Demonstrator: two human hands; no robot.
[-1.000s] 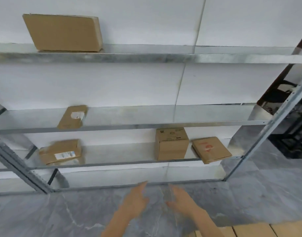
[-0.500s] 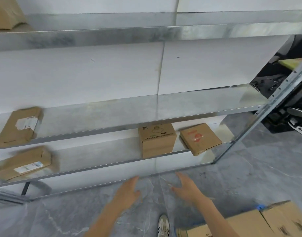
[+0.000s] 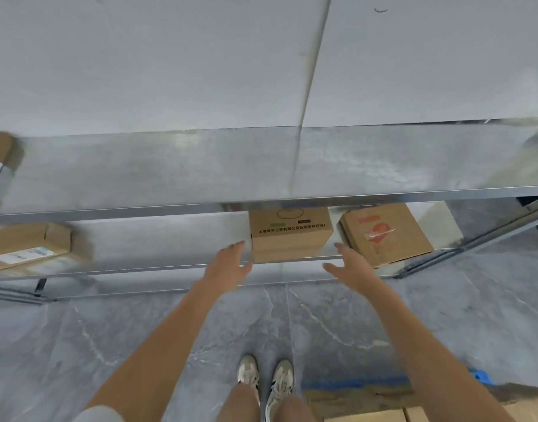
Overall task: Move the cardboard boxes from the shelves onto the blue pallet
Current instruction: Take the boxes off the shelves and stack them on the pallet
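Fingers (image 3: 236, 247) spread, holding nothing, either side of one box.
Your left hand (image 3: 228, 266) and right hand (image 3: 350, 269) flank the printed cardboard box (image 3: 290, 236) on the lower shelf (image 3: 158, 242) (no grip on it). A flat box (image 3: 386, 236) lies just right of it and a labelled box (image 3: 27, 245) far left. The blue pallet (image 3: 479, 377) is on the floor by your right arm.

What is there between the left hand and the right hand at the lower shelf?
In the head view, the upright cardboard box stands between the left hand and the right hand; neither hand grips it.
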